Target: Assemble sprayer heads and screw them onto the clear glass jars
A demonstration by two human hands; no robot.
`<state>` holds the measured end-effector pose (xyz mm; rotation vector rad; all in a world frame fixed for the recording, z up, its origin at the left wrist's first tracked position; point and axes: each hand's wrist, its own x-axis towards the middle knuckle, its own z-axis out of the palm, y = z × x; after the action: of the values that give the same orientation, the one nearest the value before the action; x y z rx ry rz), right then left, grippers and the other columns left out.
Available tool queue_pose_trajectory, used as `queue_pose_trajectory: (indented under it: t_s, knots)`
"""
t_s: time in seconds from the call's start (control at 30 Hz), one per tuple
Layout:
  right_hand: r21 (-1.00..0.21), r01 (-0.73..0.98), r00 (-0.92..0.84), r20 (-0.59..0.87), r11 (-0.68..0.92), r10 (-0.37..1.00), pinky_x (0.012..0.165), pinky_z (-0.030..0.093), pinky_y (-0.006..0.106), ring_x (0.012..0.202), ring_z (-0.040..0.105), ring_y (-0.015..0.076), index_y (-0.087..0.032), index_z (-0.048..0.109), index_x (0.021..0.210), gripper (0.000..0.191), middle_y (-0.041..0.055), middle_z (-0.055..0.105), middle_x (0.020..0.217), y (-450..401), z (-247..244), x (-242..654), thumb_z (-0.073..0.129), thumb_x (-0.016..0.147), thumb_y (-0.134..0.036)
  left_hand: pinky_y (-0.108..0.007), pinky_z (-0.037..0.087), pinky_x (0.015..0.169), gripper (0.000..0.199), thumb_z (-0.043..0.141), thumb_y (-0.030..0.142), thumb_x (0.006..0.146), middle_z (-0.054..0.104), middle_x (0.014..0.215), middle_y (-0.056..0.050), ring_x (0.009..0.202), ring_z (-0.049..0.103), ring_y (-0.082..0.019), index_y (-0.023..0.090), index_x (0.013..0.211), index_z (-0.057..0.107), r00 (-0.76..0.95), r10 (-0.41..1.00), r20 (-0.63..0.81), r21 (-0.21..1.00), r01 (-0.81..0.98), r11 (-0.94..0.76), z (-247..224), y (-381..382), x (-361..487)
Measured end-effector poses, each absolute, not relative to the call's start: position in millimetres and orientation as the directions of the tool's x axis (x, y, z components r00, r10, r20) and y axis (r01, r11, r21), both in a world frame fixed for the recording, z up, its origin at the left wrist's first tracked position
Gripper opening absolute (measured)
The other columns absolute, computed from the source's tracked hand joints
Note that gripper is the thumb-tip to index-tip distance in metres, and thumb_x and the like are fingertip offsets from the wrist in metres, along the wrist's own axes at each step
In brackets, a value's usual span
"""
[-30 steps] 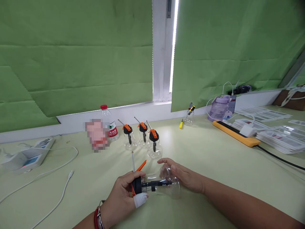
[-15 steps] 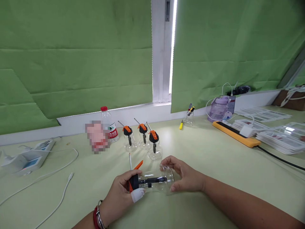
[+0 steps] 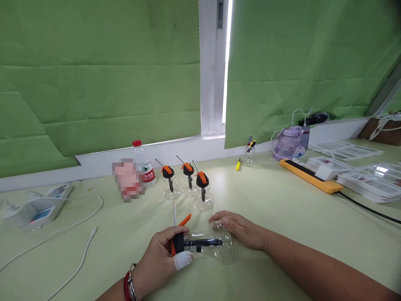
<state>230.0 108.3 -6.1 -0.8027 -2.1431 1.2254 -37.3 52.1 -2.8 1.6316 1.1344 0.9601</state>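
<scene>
A clear bottle lies sideways above the table. It has a black-and-orange cap, a thin metal rod sticking up from the cap and a black tube inside. My left hand is closed round the cap and neck; white tape wraps its thumb. My right hand is at the bottle's wide base, thumb and fingers bent together over its far rim. Just beyond, upright on the table, stand three similar bottles, the left one, the middle one and the right one, with the same caps and rods.
A water bottle and a pixelated pink item stand at the back left. White cables and a white power strip lie left. A jar with screwdrivers, a purple jug, an orange power strip and stacked white frames sit right.
The held bottle has shifted slightly right and toward me. My right thumb has moved from the near side of the base to its far rim, close to the fingers.
</scene>
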Motion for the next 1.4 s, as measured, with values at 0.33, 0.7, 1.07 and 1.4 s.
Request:
queue_pose_trajectory:
  t_s: [0.33,0.7,1.07,1.4]
  knots:
    - [-0.93,0.123,-0.723,0.154,0.345,0.673,0.105,0.031,0.044,0.125,0.041,0.027,-0.024,0.032,0.133,0.093,0.011,0.041,0.136,109.6,-18.2,236.4,0.083,0.057,-0.041,-0.027,0.049,0.067,0.044,0.078,0.032,0.063,0.063,0.082,-0.005,0.072,0.055,-0.016,0.016,0.102,0.068,0.185,0.98,0.077,0.964,0.238,-0.121,-5.9,57.9,-40.2]
    - [-0.842,0.319,-0.707,0.095,0.436,0.701,0.11,0.018,0.053,0.136,0.021,0.0337,-0.02,0.06,0.119,0.051,0.0106,0.036,0.144,111.4,-12.2,237.5,0.047,0.086,-0.057,-0.026,0.047,0.064,0.045,0.078,0.031,0.062,0.059,0.08,-0.003,0.068,0.053,-0.014,0.017,0.103,0.068,0.244,0.955,0.168,0.921,0.306,-0.24,-5.7,55.1,-39.0]
    - [-0.898,0.212,-0.75,0.103,0.385,0.653,0.109,0.022,0.051,0.135,0.026,0.0313,-0.025,0.026,0.143,0.081,0.0127,0.032,0.144,113.6,-14.9,241.7,0.06,0.077,-0.058,-0.025,0.046,0.065,0.045,0.079,0.032,0.061,0.058,0.08,-0.003,0.07,0.051,-0.014,0.017,0.103,0.068,0.236,0.964,0.124,0.95,0.254,-0.184,-7.6,60.5,-42.1]
    - [-0.863,0.314,-0.718,0.057,0.397,0.694,0.11,0.022,0.051,0.135,0.026,0.0343,-0.022,0.045,0.133,0.08,0.0116,0.032,0.146,111.9,-12.5,241.9,0.076,0.064,-0.048,-0.026,0.047,0.063,0.047,0.078,0.033,0.061,0.059,0.081,-0.004,0.068,0.052,-0.014,0.015,0.103,0.066,0.251,0.959,0.132,0.942,0.269,-0.2,-4.5,58.8,-41.1]
